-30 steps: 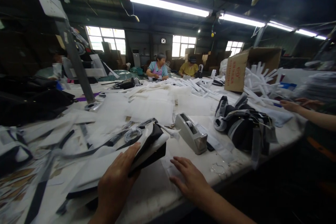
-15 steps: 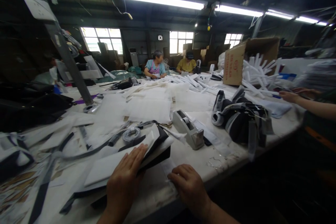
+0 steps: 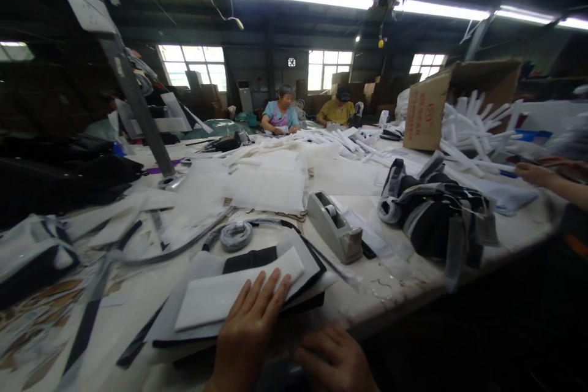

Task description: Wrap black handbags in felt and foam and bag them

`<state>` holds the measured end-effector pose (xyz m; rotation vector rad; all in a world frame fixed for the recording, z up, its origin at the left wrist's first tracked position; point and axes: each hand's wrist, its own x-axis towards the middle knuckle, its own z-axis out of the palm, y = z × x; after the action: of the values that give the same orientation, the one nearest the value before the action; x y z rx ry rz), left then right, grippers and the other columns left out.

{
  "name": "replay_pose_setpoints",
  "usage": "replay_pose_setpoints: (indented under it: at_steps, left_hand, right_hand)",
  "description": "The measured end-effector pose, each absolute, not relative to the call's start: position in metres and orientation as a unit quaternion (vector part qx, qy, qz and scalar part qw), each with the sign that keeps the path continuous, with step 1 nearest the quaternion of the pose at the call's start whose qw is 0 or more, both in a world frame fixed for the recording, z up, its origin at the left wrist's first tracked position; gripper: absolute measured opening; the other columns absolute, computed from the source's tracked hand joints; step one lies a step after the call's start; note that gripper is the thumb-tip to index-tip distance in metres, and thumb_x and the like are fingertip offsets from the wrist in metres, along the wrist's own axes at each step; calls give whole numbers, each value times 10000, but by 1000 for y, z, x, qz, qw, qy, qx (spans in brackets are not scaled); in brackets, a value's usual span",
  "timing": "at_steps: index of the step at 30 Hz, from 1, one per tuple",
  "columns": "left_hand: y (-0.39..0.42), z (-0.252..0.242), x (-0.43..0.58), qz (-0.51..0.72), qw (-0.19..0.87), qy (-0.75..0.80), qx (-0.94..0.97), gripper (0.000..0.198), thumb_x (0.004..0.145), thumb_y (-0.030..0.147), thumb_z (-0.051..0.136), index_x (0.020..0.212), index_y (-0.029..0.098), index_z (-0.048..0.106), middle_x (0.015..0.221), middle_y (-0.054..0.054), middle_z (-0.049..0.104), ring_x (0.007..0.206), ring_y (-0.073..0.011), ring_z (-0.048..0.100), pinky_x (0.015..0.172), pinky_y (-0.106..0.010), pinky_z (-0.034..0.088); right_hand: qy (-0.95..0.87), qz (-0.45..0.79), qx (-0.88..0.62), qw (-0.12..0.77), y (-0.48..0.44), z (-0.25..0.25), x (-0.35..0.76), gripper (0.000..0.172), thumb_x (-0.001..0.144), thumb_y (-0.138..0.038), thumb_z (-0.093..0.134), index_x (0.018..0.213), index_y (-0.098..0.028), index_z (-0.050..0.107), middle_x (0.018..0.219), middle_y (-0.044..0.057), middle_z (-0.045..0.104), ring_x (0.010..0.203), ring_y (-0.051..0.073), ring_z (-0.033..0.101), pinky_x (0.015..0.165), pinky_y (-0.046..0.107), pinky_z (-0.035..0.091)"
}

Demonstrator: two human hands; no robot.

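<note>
Looking along the big white table, I am seeing it stretching from the near edge to the far end, where two people are sitting. At the far right a cardboard box is lying on its side, with white strips sticking out of its mouth. Another person's hand is reaching in from the right, just beside those strips. Nearer, right of centre, a dark bundle of bags is sitting in a heap.

At the near centre a stack of black and grey panels is lying flat on the table, with a white sheet lying on top of it. A grey tape dispenser is standing just to its right, and a coiled strap is lying just beyond it.

My left hand is pressing down on the white sheet, its grip open and the fingers spread flat. My right hand is sitting at the table's near edge, just right of the stack, knuckles up and fingers curling under; I cannot tell whether that grip is holding anything.
</note>
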<state>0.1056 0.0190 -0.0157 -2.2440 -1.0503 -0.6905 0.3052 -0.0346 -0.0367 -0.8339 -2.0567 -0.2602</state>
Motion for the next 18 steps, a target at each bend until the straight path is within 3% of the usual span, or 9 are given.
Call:
replay_pose_setpoints:
  at_steps: [3, 5, 7, 9, 11, 14, 18]
  left_hand:
    - [14, -26, 112, -278, 275, -397, -831, 481, 1047, 220, 195, 1418, 307, 488, 1451, 63, 514, 1263, -182, 558, 1066, -352, 442]
    - [12, -32, 116, -298, 270, -400, -823, 466, 1052, 250, 208, 1400, 326, 508, 1442, 72, 524, 1265, -184, 556, 1080, -353, 428]
    - [11, -37, 119, -298, 264, -409, -821, 446, 1051, 262, 238, 1396, 337, 510, 1437, 75, 530, 1272, -189, 550, 1091, -361, 419]
    - [11, -38, 119, -284, 257, -418, -823, 428, 1048, 274, 269, 1397, 346, 505, 1440, 81, 527, 1279, -194, 543, 1096, -366, 413]
    - [11, -38, 119, -292, 254, -421, -820, 416, 1045, 292, 288, 1388, 354, 515, 1430, 88, 536, 1272, -191, 548, 1116, -362, 390]
    - [13, -39, 116, -324, 243, -420, -812, 404, 1042, 333, 299, 1364, 356, 544, 1393, 89, 575, 1248, -170, 567, 1180, -341, 293]
    - [15, -41, 111, -352, 239, -420, -801, 388, 1039, 315, 329, 1331, 341, 584, 1345, 75, 619, 1211, -163, 596, 1219, -336, 203]
  right_hand:
    - [-845, -73, -284, 448, -34, -19, 319, 301, 1013, -375, 463, 1068, -151, 655, 771, 50, 720, 666, 167, 660, 618, 286, 527]
    - [-837, -26, -296, 459, -24, 0, 328, 243, 984, -239, 519, 1183, -147, 623, 902, 74, 734, 816, 176, 689, 747, 288, 557]
    - [-810, 29, -350, 469, -2, 19, 334, 293, 955, -132, 514, 1225, -182, 617, 1013, 74, 725, 938, 174, 686, 845, 280, 549]
    - [-788, 77, -414, 450, 31, 35, 332, 271, 966, -150, 501, 1186, -206, 650, 1073, 66, 719, 1001, 170, 677, 897, 265, 530]
    - [-800, 104, -468, 360, 71, 46, 324, 254, 984, -199, 483, 1152, -188, 674, 1125, 73, 717, 1048, 171, 667, 949, 257, 497]
    - [-823, 113, -536, 152, 129, 52, 302, 261, 996, -260, 488, 1145, -193, 691, 1122, 62, 731, 1060, 170, 667, 928, 229, 482]
    - [-810, 105, -577, 27, 181, 43, 267, 272, 943, -378, 599, 975, -139, 725, 996, 109, 739, 974, 232, 689, 870, 327, 522]
